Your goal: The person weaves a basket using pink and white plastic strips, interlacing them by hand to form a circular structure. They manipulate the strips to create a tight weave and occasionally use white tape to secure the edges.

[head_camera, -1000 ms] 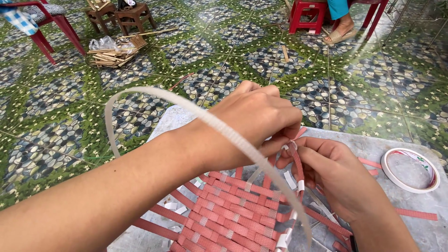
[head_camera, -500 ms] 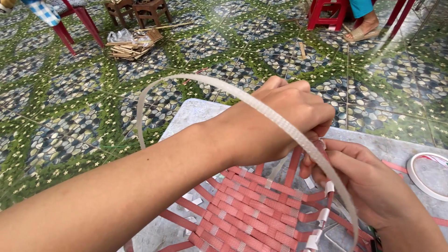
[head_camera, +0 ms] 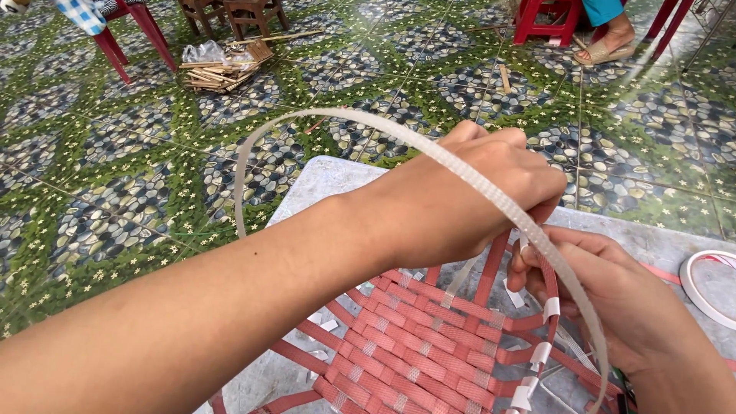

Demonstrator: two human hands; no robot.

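Note:
A red woven mat of flat plastic strips (head_camera: 418,349) lies on a grey slab (head_camera: 330,180) in front of me. My left hand (head_camera: 468,192) reaches across it, fingers closed on a long pale translucent strip (head_camera: 322,116) that loops out to the left and arcs back over my wrist. My right hand (head_camera: 613,295) sits at the mat's right edge, pinching an upright red strip (head_camera: 549,284) with white bands on it. Both hands meet at the mat's upper right corner.
A roll of white tape (head_camera: 709,287) lies at the slab's right edge. On the patterned green tile floor are a pile of wood sticks (head_camera: 222,70), red stool legs (head_camera: 126,42) and wooden stools. Another person's sandalled foot (head_camera: 606,46) rests at the top right.
The view has shifted, so the hands sit lower and further right in frame. The pale strip's loop has swung wider to the left. My hands stay joined at the mat's corner.

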